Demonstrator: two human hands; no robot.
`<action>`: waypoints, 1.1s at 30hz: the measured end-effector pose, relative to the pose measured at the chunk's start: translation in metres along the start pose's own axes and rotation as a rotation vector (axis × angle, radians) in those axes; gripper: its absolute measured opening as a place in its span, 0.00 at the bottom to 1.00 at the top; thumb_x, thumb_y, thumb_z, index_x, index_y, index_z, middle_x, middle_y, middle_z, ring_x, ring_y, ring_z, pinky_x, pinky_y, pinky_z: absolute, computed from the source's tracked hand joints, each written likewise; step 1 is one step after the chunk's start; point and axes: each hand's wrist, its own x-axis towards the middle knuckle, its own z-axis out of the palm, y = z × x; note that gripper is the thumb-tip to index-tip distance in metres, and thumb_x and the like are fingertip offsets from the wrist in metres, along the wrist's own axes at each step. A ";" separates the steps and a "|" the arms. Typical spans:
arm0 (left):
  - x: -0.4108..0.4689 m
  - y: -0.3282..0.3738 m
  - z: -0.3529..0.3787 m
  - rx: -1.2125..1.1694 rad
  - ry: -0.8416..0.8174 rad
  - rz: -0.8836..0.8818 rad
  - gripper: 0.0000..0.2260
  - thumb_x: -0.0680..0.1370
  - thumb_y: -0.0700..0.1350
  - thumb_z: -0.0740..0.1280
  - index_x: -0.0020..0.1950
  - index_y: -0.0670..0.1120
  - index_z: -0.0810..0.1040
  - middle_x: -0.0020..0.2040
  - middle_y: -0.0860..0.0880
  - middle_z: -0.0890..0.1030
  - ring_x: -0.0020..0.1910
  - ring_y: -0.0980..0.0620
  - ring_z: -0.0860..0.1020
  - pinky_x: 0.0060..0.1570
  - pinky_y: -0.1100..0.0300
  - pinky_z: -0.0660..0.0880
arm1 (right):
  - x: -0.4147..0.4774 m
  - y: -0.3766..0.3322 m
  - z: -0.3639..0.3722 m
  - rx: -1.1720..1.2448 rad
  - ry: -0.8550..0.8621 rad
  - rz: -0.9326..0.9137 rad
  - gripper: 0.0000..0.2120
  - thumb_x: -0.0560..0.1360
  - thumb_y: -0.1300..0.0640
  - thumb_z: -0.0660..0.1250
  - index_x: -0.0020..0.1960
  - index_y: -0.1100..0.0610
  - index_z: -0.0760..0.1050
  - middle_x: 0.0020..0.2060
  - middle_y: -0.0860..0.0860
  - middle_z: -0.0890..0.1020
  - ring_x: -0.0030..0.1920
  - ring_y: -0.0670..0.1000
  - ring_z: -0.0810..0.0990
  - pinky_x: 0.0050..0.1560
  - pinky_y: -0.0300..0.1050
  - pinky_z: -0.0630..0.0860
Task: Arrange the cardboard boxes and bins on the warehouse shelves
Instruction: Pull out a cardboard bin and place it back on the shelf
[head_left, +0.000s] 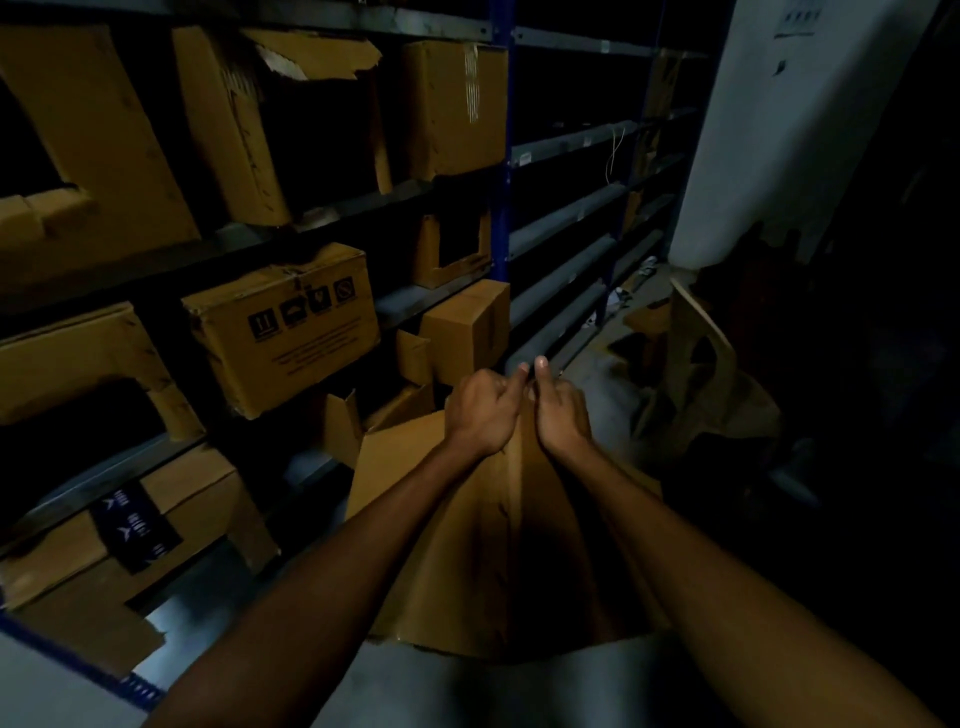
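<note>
1. The left hand (483, 410) clenches the top edge of a folded cardboard box (467, 545), fingers curled over it and thumb pointing up.
2. The right hand (558, 410) grasps the same edge just beside the left hand, its thumb also raised.
3. The folded cardboard box hangs below both hands, between the forearms, with a crease running down its middle. Its lower edge shows against the grey floor (467, 691), and I cannot tell whether it touches.
4. Left of the left hand stand the shelves (332, 213), grey boards on a blue upright (501, 171) that rises beyond the hands.
5. Just beyond the left hand, a small box (467, 322) sits at a shelf's end, a flap open at its left.
6. Further left of the left hand, a printed box (291, 327) with black handling symbols tilts on its shelf.
7. Below and well left of the left hand, a taped box (130, 525) with a dark band lies on a lower shelf.
8. High above the hands, a torn box (280, 119) gapes open on an upper shelf.
9. Right of the right hand, loose cardboard (701, 374) is heaped on the floor at the foot of a white wall (779, 130).
</note>
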 end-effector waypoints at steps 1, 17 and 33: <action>0.002 -0.004 -0.003 -0.040 -0.002 -0.020 0.29 0.81 0.57 0.58 0.22 0.48 0.61 0.21 0.53 0.66 0.21 0.55 0.64 0.28 0.58 0.60 | -0.001 0.006 -0.002 -0.060 -0.025 -0.013 0.31 0.81 0.39 0.48 0.29 0.57 0.69 0.29 0.54 0.77 0.33 0.52 0.76 0.37 0.48 0.69; 0.023 -0.008 -0.049 0.505 -0.064 0.053 0.24 0.81 0.57 0.55 0.30 0.45 0.72 0.29 0.47 0.75 0.30 0.49 0.74 0.31 0.58 0.68 | -0.001 -0.046 0.016 -0.680 -0.050 -0.291 0.27 0.83 0.44 0.48 0.38 0.59 0.75 0.44 0.61 0.81 0.46 0.60 0.79 0.41 0.47 0.67; 0.026 -0.006 -0.061 0.624 0.040 0.198 0.23 0.82 0.54 0.55 0.29 0.48 0.68 0.27 0.50 0.71 0.26 0.53 0.70 0.27 0.60 0.61 | 0.014 -0.027 -0.023 -0.844 0.092 -0.210 0.27 0.82 0.44 0.49 0.38 0.58 0.77 0.41 0.59 0.82 0.42 0.59 0.80 0.40 0.47 0.67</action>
